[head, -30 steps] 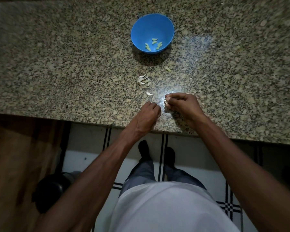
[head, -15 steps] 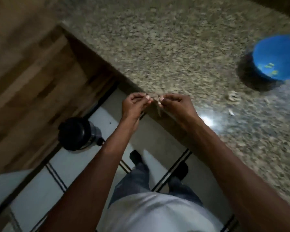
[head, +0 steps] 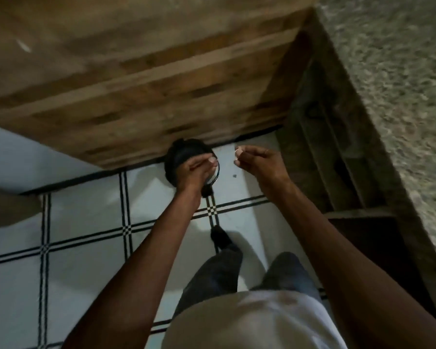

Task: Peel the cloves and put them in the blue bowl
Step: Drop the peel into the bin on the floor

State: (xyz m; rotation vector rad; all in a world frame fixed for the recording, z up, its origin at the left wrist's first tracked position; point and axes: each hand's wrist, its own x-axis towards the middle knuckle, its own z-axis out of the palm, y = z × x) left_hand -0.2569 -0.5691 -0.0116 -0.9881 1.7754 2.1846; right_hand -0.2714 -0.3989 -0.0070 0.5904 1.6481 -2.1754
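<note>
The person is standing over a white tiled floor with black grid lines, both arms reaching forward and down. The left hand is hovering above a round black bin set against a brown wooden cabinet front; its fingers are lying relaxed and nearly straight, holding nothing visible. The right hand is sitting just beside it, apart from it, with its fingers curling together and pinching a small pale garlic clove at the fingertips; motion blur is hiding the clove's condition. The speckled grey granite surface is running along the right edge. The blue bowl is lying outside the view.
</note>
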